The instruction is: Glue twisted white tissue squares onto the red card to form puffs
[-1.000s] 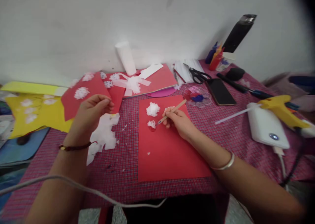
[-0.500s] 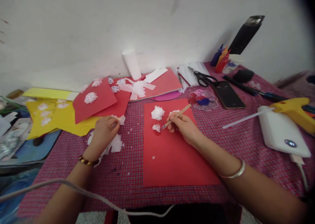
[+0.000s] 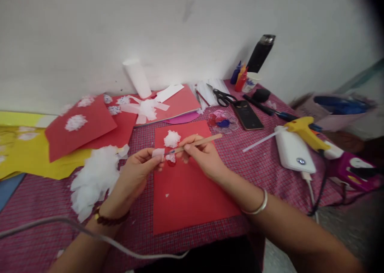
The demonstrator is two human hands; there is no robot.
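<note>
Between the thumb and fingers of my left hand point(image 3: 140, 171) is a small piece of white tissue paper point(image 3: 158, 153). My right hand point(image 3: 204, 155) grips a thin wooden stick point(image 3: 207, 140), whose dark tip meets or nearly meets the tissue's right edge. Both hands are over a red paper sheet point(image 3: 192, 197). On that sheet, a fluffy white tissue puff point(image 3: 172, 138) sits near the top. Below the hands, a smaller white tuft point(image 3: 171, 158) covers part of a wet-looking red patch. A pile of white tissue pieces point(image 3: 93, 181) lies left of the sheet.
Red cards with tissue puffs point(image 3: 90, 125) lie on yellow paper point(image 3: 69, 165). Behind the sheet are a paint-smeared palette point(image 3: 222, 123), scissors point(image 3: 223, 97) and a phone point(image 3: 248, 115). A white power bank point(image 3: 292, 153) and yellow glue gun point(image 3: 309, 133) stand right. A white cable point(image 3: 105, 239) crosses in front.
My left hand has moved right from the tissue pile, bringing a tissue piece to the stick's tip. My right hand has lifted the stick off the small tuft. The view has shifted right.
</note>
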